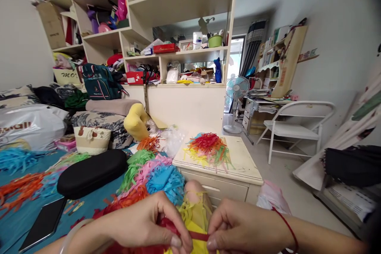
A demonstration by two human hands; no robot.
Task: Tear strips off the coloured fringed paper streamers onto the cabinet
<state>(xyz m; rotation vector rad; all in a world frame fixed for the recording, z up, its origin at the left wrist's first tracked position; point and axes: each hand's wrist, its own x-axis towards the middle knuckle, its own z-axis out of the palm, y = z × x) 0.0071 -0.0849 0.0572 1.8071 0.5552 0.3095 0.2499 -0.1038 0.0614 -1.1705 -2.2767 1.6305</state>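
Note:
My left hand [149,222] and my right hand [238,226] meet at the bottom edge, both pinched on a red paper strip [199,236] stretched between the fingertips. A yellow fringed paper piece [193,222] lies just under and behind the strip. My right wrist wears a thin red string. A pile of fringed paper in blue, pink, green and orange [154,176] sits right behind my hands on the teal bedcover [18,222].
A small cream bedside cabinet [244,170] carries another heap of red, yellow and green paper fringes [208,147]. A black case [92,170] and a dark tablet [44,222] lie at left. Cluttered shelves stand behind; a white folding chair [294,131] and fan [235,99] are at right.

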